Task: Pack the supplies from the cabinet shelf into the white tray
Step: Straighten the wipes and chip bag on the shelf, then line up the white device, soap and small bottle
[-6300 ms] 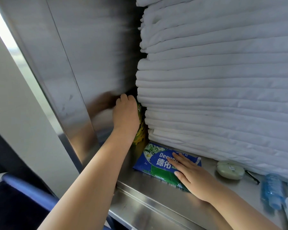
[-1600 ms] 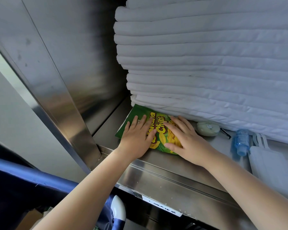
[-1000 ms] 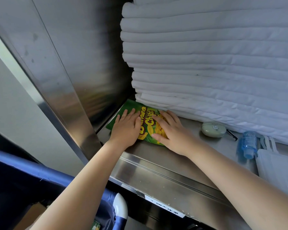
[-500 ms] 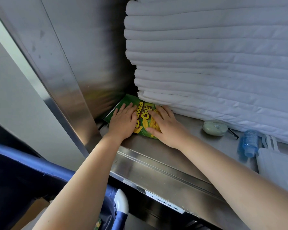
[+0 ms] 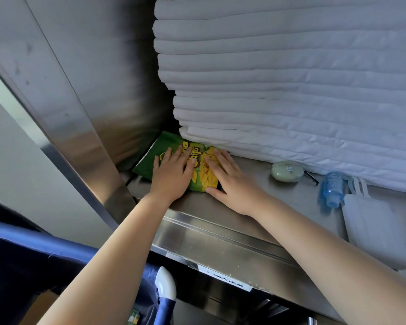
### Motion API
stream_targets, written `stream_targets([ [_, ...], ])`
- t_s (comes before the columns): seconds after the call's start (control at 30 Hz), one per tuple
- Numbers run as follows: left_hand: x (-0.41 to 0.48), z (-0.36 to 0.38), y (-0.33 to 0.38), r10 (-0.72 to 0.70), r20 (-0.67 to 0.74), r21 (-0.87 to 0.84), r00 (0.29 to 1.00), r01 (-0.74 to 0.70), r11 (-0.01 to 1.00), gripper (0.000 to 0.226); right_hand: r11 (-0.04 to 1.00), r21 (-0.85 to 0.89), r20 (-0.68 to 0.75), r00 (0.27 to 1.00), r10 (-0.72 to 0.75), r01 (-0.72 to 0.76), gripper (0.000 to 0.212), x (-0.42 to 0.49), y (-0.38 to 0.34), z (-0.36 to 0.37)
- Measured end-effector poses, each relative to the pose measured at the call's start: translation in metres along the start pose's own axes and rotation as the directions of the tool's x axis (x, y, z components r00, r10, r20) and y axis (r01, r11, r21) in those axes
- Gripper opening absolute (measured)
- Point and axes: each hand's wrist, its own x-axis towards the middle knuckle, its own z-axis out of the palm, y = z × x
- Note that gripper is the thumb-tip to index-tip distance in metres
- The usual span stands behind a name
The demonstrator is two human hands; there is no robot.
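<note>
My left hand (image 5: 171,175) and right hand (image 5: 232,184) lie flat, fingers spread, gripping nothing, on the green crinkly chip bag (image 5: 174,148), wedged between steel cabinet wall (image 5: 117,78) and stacked white linens (image 5: 291,90).

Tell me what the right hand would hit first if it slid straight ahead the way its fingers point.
The right hand lies flat on the chip bag, pointing up-left toward the back. Sliding on, it would probably meet the bottom of the stack of folded white linens, whose lower edge lies on the bag just past the fingers.
</note>
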Motion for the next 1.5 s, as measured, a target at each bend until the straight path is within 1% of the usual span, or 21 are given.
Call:
stream_targets([
  [0.17,0.002,-0.003,0.0,0.01,0.034,0.005,0.999,-0.011,1.0,0.053,1.0,0.027,0.022,1.0,0.004,-0.005,0.071,-0.003,-0.002,-0.007],
  [0.23,-0.001,-0.005,0.002,0.019,0.029,-0.01,0.999,-0.019,1.0,0.051,0.999,0.019,0.029,0.999,0.033,-0.033,0.071,-0.011,-0.001,-0.014],
  [0.33,-0.008,-0.009,0.011,0.071,-0.062,-0.075,0.996,-0.075,0.994,0.044,0.994,-0.038,0.015,0.994,0.105,-0.104,0.071,-0.033,0.007,-0.03],
  [0.43,-0.015,-0.014,0.032,0.196,-0.149,-0.128,0.969,-0.215,0.968,0.039,0.975,-0.11,-0.065,0.98,0.187,-0.193,0.069,-0.064,0.019,-0.046],
  [0.5,-0.02,-0.014,0.054,0.298,-0.17,-0.139,0.939,-0.323,0.936,0.036,0.948,-0.115,-0.128,0.951,0.281,-0.295,0.068,-0.088,0.027,-0.057],
  [0.6,-0.03,-0.008,0.093,0.417,-0.199,-0.141,0.887,-0.447,0.883,0.035,0.88,-0.119,-0.206,0.878,0.431,-0.46,0.067,-0.125,0.038,-0.068],
  [0.7,-0.042,0.004,0.135,0.527,-0.149,-0.126,0.836,-0.545,0.829,0.04,0.78,-0.185,-0.214,0.799,0.561,-0.597,0.069,-0.156,0.047,-0.071],
  [0.77,-0.048,0.013,0.159,0.594,-0.101,-0.107,0.798,-0.603,0.791,0.044,0.719,-0.22,-0.208,0.752,0.626,-0.659,0.07,-0.173,0.05,-0.072],
  [0.83,-0.054,0.021,0.178,0.618,-0.063,-0.116,0.784,-0.62,0.776,0.049,0.678,-0.22,-0.226,0.712,0.664,-0.702,0.068,-0.187,0.053,-0.074],
  [0.9,-0.061,0.031,0.192,0.627,-0.042,-0.122,0.778,-0.627,0.769,0.052,0.657,-0.151,-0.228,0.672,0.704,-0.739,0.067,-0.198,0.056,-0.077],
  [0.97,-0.066,0.038,0.201,0.643,-0.033,-0.114,0.765,-0.642,0.758,0.052,0.652,-0.075,-0.214,0.651,0.729,-0.755,0.066,-0.204,0.056,-0.076],
  [1.07,-0.07,0.043,0.207,0.655,-0.03,-0.101,0.755,-0.655,0.749,0.047,0.65,-0.089,-0.215,0.652,0.727,-0.755,0.066,-0.204,0.054,-0.073],
  [1.1,-0.07,0.044,0.207,0.649,-0.028,-0.112,0.76,-0.648,0.754,0.045,0.649,-0.089,-0.218,0.651,0.727,-0.755,0.066,-0.203,0.053,-0.073],
  [1.17,-0.069,0.045,0.204,0.609,-0.012,-0.151,0.793,-0.604,0.783,0.043,0.647,-0.07,-0.221,0.644,0.732,-0.76,0.067,-0.204,0.052,-0.074],
  [1.27,-0.07,0.046,0.201,0.56,-0.001,-0.193,0.828,-0.55,0.813,0.042,0.647,-0.005,-0.245,0.628,0.739,-0.763,0.07,-0.207,0.048,-0.075],
  [1.4,-0.073,0.046,0.2,0.564,-0.012,-0.193,0.826,-0.556,0.809,0.041,0.65,0.129,-0.279,0.602,0.748,-0.749,0.084,-0.215,0.043,-0.075],
  [1.5,-0.078,0.046,0.199,0.567,-0.024,-0.199,0.823,-0.56,0.805,0.042,0.67,0.172,-0.28,0.617,0.736,-0.722,0.09,-0.218,0.043,-0.074],
])
